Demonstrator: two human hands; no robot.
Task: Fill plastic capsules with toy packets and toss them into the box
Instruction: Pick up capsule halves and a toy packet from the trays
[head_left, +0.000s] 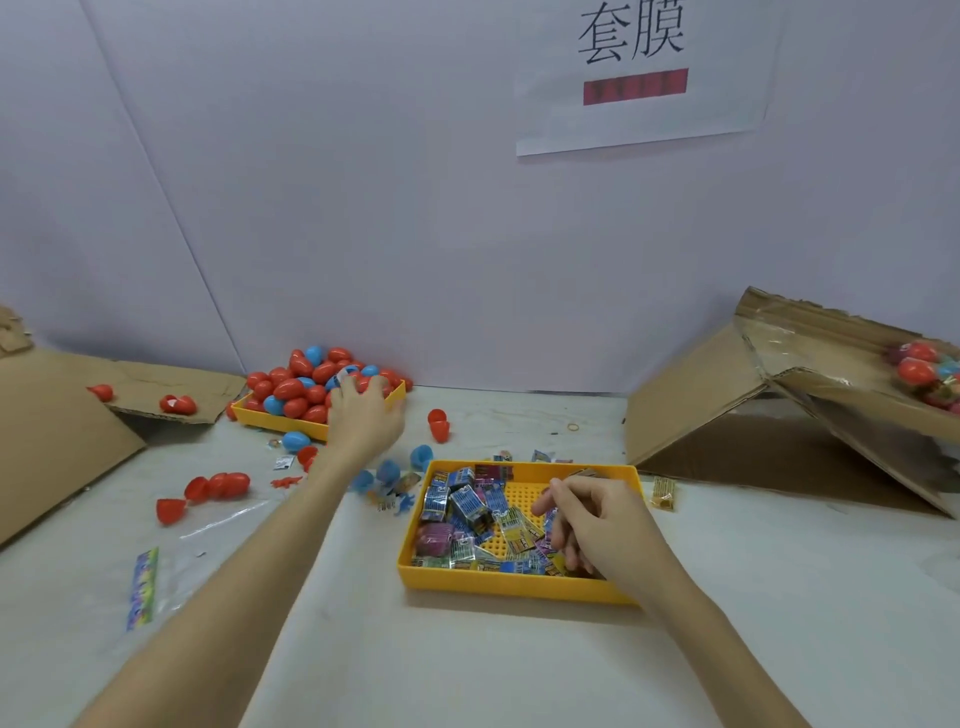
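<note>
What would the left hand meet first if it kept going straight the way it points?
Probably the heaped capsules in the far yellow tray; the left hand already reaches over that pile, though contact is unclear.

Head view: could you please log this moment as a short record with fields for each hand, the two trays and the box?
left hand: reaching into the far yellow plastic tray heaped with red and blue plastic egg capsules; grip unclear
right hand: fingers curled down among small printed toy packets
near yellow plastic tray: holds the packets
brown cardboard box: at right, tipped, filled capsules inside
</note>
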